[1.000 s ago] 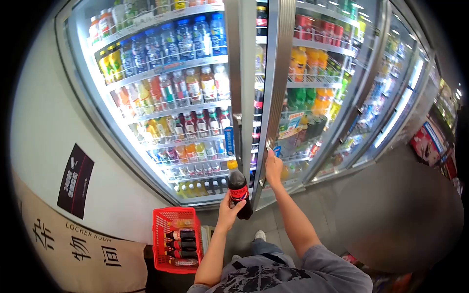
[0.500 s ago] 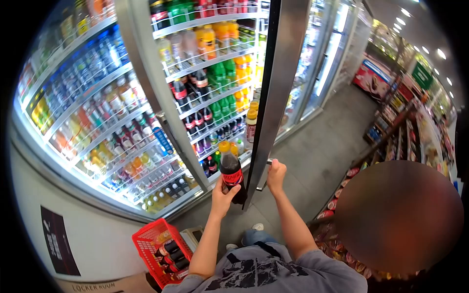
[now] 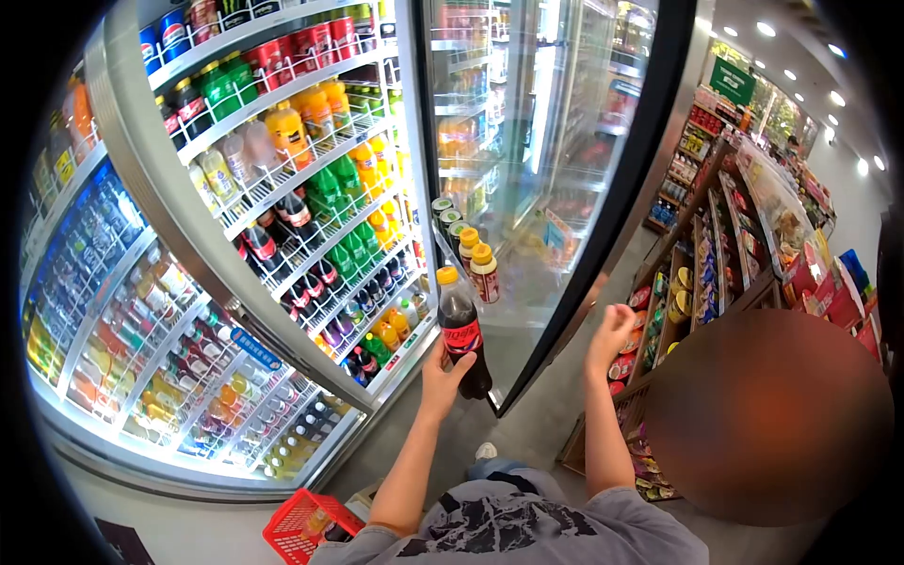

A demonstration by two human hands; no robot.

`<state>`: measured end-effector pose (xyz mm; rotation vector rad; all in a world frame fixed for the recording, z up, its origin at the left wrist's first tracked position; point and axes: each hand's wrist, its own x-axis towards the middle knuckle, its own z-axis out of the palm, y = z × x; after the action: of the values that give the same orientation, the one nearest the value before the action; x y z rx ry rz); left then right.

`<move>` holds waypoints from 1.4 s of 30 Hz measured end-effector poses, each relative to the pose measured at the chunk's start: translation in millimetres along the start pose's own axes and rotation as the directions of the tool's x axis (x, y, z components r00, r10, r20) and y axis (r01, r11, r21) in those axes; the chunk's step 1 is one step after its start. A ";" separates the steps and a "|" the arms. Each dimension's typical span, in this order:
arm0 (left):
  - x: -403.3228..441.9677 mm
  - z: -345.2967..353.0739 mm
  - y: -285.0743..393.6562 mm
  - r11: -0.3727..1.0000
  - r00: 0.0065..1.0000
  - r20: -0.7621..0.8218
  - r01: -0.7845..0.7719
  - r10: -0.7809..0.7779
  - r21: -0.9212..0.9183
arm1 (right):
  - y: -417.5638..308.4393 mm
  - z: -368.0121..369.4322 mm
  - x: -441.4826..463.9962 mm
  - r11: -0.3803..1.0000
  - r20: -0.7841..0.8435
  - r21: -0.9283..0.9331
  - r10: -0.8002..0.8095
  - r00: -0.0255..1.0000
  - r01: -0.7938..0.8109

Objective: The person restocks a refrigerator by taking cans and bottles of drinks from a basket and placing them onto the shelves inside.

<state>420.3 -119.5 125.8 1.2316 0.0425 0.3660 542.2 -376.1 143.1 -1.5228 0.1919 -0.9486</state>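
A dark cola bottle (image 3: 463,335) with a yellow cap and red label stands nearly upright in my left hand (image 3: 441,381), whose fingers wrap its lower part. My right hand (image 3: 612,331) is to the right of the open glass door (image 3: 541,320), apart from its edge, with fingers curled; whether anything is in them is hidden. Left of the door, the open fridge shows shelves of drinks: orange bottles (image 3: 288,135), green bottles (image 3: 325,193) and dark bottles. Yellow-capped bottles (image 3: 483,273) stand in a rack on the door's inner side.
A red basket (image 3: 299,527) holding bottles is at the bottom left, partly cut off. The closed fridge door (image 3: 165,311) is at the far left. Snack shelves (image 3: 702,273) line the right side. A round blurred patch covers the lower right.
The fridge door has swung wide open to the right. My right hand has come off its handle and moved right. My left hand still holds the bottle. The view has turned right.
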 end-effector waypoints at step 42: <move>206.6 -282.6 48.0 0.814 0.867 -0.432 0.053 0.250 0.578 | -43.9 455.5 -232.0 0.843 0.979 0.047 -0.146 -0.145 -0.536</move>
<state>538.3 213.1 108.3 1.7180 0.5704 0.8021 670.8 120.4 129.0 -1.2545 -0.8991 0.7171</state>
